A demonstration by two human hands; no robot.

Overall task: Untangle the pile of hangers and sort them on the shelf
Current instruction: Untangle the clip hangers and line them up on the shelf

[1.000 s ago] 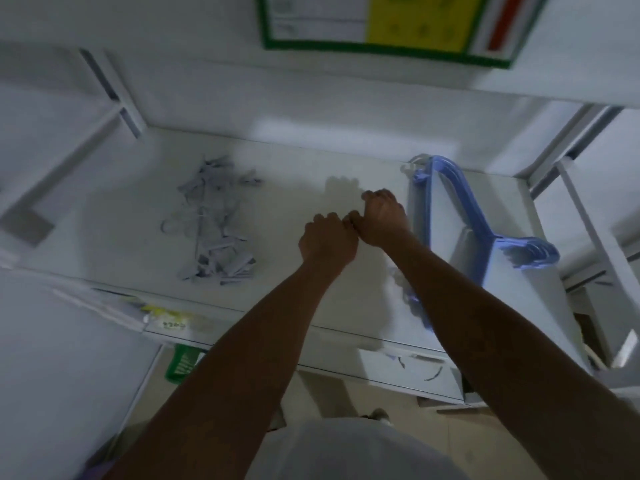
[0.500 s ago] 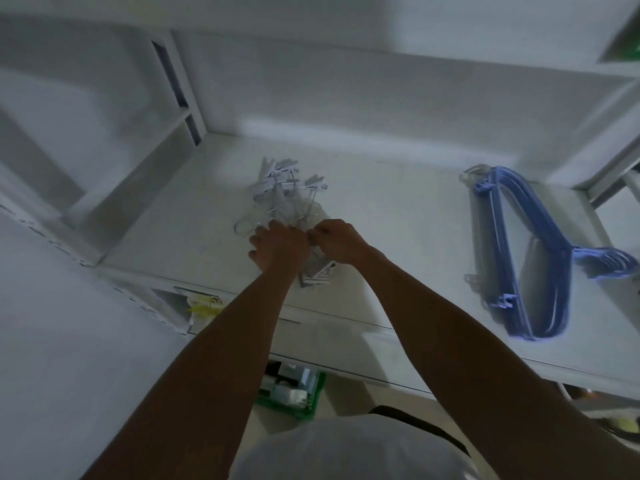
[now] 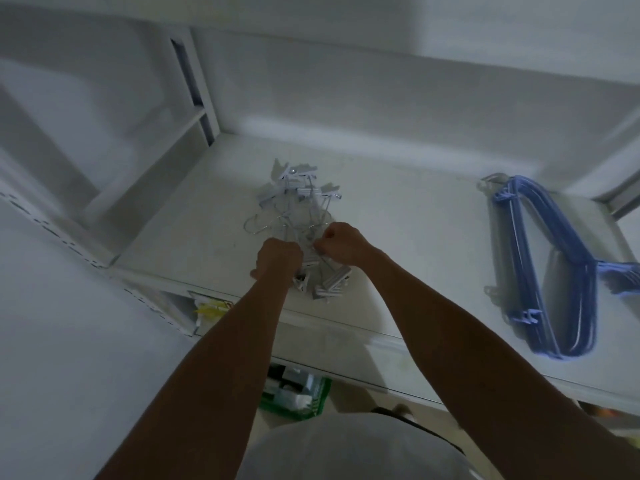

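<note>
My left hand (image 3: 277, 258) and right hand (image 3: 341, 242), fingers curled tight on the tangled white clip hangers (image 3: 298, 202) near-left on the shelf (image 3: 415, 237), grip close together, likely to pull one free; blue hangers (image 3: 540, 268) lie stacked right.

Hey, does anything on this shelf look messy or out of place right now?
Yes. The grey clip hangers in the middle of the shelf lie in a tangled heap, hooks and clips pointing every way; the left hand and right hand grip its near side. The blue hangers at the right are stacked neatly.
</note>
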